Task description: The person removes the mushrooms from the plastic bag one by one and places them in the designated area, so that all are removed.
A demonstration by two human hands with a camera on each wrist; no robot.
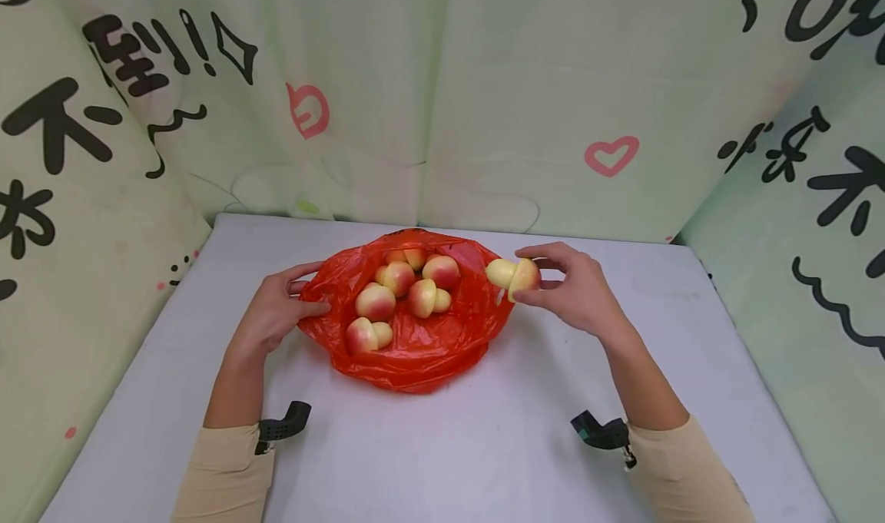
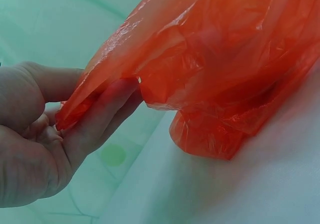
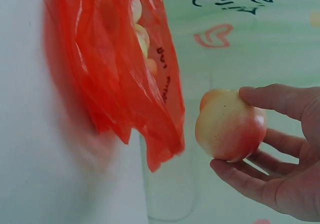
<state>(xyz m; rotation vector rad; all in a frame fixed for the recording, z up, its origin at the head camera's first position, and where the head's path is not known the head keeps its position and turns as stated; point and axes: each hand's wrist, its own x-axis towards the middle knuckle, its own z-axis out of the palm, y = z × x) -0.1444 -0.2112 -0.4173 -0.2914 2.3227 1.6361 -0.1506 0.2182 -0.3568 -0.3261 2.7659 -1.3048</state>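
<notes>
A red plastic bag lies on the table with its mouth spread wide. Several mushrooms with red and yellow caps and pale yellow stems, one of them a mushroom near the middle, lie inside. My left hand grips the bag's left rim between thumb and fingers; in the left wrist view the red film passes between them. At the bag's right rim, my right hand holds a mushroom by its cap, stem pointing left. In the right wrist view that mushroom is apart from the bag.
The bag sits on a white table, towards its back edge. A pale green curtain with black writing and pink hearts hangs behind and along both sides. Each wrist wears a black camera mount, such as the left mount.
</notes>
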